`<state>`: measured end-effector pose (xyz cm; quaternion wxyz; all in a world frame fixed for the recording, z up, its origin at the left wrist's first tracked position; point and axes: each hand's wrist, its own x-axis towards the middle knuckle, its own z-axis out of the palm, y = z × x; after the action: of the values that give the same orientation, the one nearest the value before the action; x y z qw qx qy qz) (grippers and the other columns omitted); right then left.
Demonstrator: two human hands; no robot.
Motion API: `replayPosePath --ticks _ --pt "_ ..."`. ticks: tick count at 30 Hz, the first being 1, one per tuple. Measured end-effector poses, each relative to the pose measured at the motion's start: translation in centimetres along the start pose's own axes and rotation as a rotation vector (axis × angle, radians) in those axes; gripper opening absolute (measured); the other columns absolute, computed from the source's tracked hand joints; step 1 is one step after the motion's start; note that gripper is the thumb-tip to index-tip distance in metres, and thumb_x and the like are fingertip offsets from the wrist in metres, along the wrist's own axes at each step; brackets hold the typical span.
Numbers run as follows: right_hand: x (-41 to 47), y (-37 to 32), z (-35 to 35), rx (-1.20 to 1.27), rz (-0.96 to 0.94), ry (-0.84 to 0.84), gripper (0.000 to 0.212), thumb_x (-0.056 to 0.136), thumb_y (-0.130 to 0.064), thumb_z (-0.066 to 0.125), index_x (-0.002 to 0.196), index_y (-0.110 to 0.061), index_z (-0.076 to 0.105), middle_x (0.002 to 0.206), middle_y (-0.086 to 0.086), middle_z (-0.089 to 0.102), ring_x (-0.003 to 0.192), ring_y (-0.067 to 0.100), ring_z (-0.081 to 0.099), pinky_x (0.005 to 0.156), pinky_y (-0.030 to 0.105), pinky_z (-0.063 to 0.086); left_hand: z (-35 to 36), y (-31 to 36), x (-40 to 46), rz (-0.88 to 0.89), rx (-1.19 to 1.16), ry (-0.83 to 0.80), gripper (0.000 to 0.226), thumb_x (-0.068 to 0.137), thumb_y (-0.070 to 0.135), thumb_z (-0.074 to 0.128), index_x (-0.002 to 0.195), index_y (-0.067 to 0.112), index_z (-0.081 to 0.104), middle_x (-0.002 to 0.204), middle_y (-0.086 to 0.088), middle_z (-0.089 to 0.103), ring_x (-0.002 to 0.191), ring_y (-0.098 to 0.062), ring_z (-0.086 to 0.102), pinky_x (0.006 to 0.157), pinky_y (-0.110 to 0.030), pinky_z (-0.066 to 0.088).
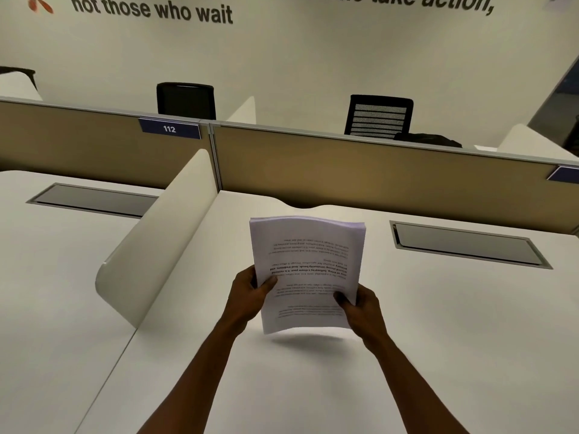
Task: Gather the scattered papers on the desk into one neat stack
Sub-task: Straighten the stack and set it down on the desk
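A thick stack of white printed papers (308,255) is held up above the white desk (438,324), tilted with its far edge raised and its text upside down to me. My left hand (249,296) grips the stack's left edge, thumb on the top sheet. On the right edge near the lower corner, my right hand (360,303) holds it with the thumb on top. The stack casts a shadow on the desk just below its near edge. I see no loose sheets lying on the desk.
A curved white divider (156,242) stands at the desk's left side. A grey cable flap (466,245) is set into the desk at the right, another one (94,200) on the neighbouring desk. A tan partition (376,170) runs behind, with two black chairs beyond.
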<state>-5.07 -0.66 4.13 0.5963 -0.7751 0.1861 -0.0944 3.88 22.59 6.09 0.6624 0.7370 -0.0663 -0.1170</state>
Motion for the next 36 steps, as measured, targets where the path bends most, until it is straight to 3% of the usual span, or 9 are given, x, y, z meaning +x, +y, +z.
replayPosePath --ticks 3,7,11,13,16,20,26,30,36 --pt "0.6 -1.4 -1.1 -0.058 -0.041 0.004 0.016 0.091 -0.015 0.066 0.104 -0.024 0.068 0.101 0.0 0.073 0.093 0.019 0.068 0.076 0.029 0.054 -0.9 1.9 0.4 0.095 0.107 0.052 0.038 0.091 0.025 0.069 0.128 0.025 0.061 0.12 0.005 0.07 0.104 -0.019 0.07 0.085 -0.036 0.06" --pt "1.3 -3.8 -2.6 -0.193 -0.133 -0.007 0.014 0.09 -0.013 0.065 0.098 -0.025 0.068 0.094 0.0 0.072 0.084 0.013 0.067 0.072 0.028 0.053 -2.4 6.2 1.2 0.382 0.416 0.353 0.09 0.078 0.04 0.079 0.152 0.024 0.031 0.15 -0.001 0.045 0.13 -0.019 0.05 0.099 -0.032 0.049" --pt "1.9 -6.2 -3.2 -0.435 -0.239 -0.08 0.016 0.09 -0.011 0.062 0.098 -0.016 0.074 0.092 0.001 0.074 0.079 0.019 0.067 0.07 0.032 0.053 -3.0 12.2 1.7 0.63 0.817 0.114 0.099 0.074 0.054 0.075 0.155 0.026 0.025 0.161 -0.002 0.029 0.15 -0.023 0.021 0.116 -0.037 0.024" --pt "2.1 -7.6 -3.3 -0.551 -0.296 -0.135 0.018 0.09 -0.013 0.06 0.099 -0.017 0.075 0.093 0.001 0.075 0.08 0.023 0.067 0.069 0.03 0.051 -2.9 13.9 2.2 0.576 0.916 -0.062 0.09 0.076 0.049 0.075 0.152 0.032 0.03 0.154 0.001 0.043 0.144 -0.022 0.036 0.115 -0.041 0.033" --pt "1.9 -9.2 -3.1 -0.619 -0.361 -0.208 0.02 0.09 -0.015 0.059 0.1 -0.023 0.074 0.094 -0.003 0.074 0.081 0.019 0.066 0.068 0.025 0.048 -3.0 14.4 2.5 0.37 0.811 -0.197 0.041 0.086 0.03 0.07 0.126 0.024 0.064 0.115 -0.002 0.072 0.103 -0.023 0.066 0.086 -0.036 0.052" --pt "2.5 -9.3 -4.7 -0.545 -0.36 -0.248 0.011 0.082 -0.028 0.07 0.093 -0.029 0.071 0.085 -0.011 0.075 0.077 0.011 0.068 0.07 0.031 0.053 -4.1 11.5 1.7 0.289 0.585 -0.088 0.008 0.09 0.02 0.068 0.089 0.018 0.076 0.081 0.001 0.072 0.073 -0.012 0.066 0.067 -0.028 0.047" --pt "2.5 -4.2 -7.6 0.195 0.045 -0.35 0.07 0.061 -0.035 0.09 0.124 -0.023 0.061 0.112 0.009 0.074 0.106 0.028 0.07 0.09 0.046 0.056 -6.5 6.6 0.9 0.11 0.23 0.041 0.01 0.087 0.034 0.067 0.083 0.027 0.073 0.076 0.008 0.076 0.068 -0.014 0.073 0.063 -0.032 0.056" --pt "1.3 -1.7 -4.6 0.204 0.027 -0.308 0.042 0.079 -0.002 0.076 0.119 -0.009 0.063 0.114 0.01 0.074 0.11 0.029 0.068 0.089 0.042 0.056 -6.2 4.7 1.1 0.039 0.166 -0.011 0.013 0.092 0.023 0.066 0.089 0.014 0.074 0.081 -0.001 0.077 0.072 -0.019 0.073 0.065 -0.034 0.055" --pt "1.6 -0.2 -2.3 0.261 0.077 -0.059 0.027 0.079 0.003 0.072 0.1 -0.013 0.07 0.104 0.012 0.074 0.099 0.033 0.067 0.085 0.044 0.056 -5.7 2.0 1.3 -0.02 0.124 -0.005 0.017 0.09 0.024 0.069 0.097 0.009 0.075 0.092 -0.008 0.078 0.086 -0.028 0.074 0.073 -0.038 0.059"
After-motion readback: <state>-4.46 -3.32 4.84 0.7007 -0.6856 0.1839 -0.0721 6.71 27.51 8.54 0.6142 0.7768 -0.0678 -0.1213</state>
